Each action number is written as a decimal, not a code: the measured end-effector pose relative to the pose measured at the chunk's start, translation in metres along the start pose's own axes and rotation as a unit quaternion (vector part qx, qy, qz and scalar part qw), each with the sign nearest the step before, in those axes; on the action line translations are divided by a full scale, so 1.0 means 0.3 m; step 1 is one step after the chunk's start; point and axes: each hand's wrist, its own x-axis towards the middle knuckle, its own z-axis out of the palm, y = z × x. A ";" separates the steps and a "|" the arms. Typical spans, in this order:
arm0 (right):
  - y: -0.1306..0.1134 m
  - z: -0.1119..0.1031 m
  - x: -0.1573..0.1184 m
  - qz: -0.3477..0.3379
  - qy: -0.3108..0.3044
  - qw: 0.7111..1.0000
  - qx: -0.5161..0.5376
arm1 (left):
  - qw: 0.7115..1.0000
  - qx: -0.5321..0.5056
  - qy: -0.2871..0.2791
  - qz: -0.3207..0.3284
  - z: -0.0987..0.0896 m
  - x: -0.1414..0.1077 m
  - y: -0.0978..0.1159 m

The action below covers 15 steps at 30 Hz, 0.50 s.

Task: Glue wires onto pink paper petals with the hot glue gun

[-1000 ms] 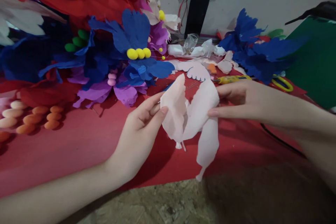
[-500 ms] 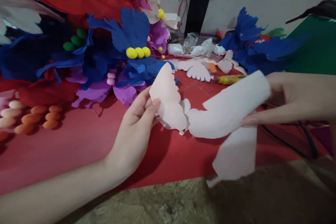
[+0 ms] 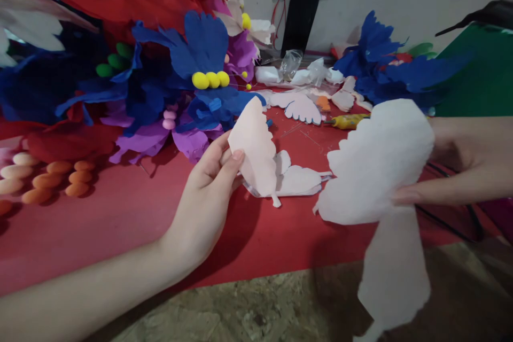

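Observation:
My left hand [image 3: 212,187] pinches a pale scalloped petal cutout [image 3: 252,149] between thumb and fingers, its narrow stem pointing down. Behind and right of it, more white cutouts [image 3: 298,179] lie on the red tabletop [image 3: 280,235]. On the right, my right hand [image 3: 460,165] is closed on white petal cutouts. One broad scalloped petal [image 3: 372,165] faces me, and another [image 3: 395,272] hangs below it past the table's front edge. The right fingertips are partly hidden behind the broad petal.
Large blue flowers [image 3: 200,45] with yellow egg-shaped beads fill the left and back. Orange beads [image 3: 48,187] lie at the left. A yellow tool [image 3: 347,121] and a blue-edged white cutout [image 3: 302,108] lie behind my hands. A green panel [image 3: 476,72] stands at the right.
My right hand has moved slightly right with its petals, which now face me more broadly and stand apart from the left petal. White cutouts on the table have come into view. The left hand stays put.

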 end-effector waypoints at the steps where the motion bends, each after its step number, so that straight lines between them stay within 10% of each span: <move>1: 0.001 -0.003 0.006 0.002 0.004 1.000 -0.003 | 1.000 0.000 0.000 -0.001 -0.001 0.000 -0.001; 5: -0.009 -0.037 0.077 0.018 -0.049 0.999 -0.016 | 1.000 -0.003 -0.005 0.000 -0.004 0.000 -0.004; 10: -0.035 -0.085 0.208 0.018 -0.317 0.948 -0.022 | 1.000 0.002 -0.009 0.001 -0.007 -0.005 -0.004; 15: -0.032 -0.087 0.242 0.010 -0.328 0.944 -0.029 | 1.000 0.010 -0.008 0.005 -0.005 -0.005 -0.003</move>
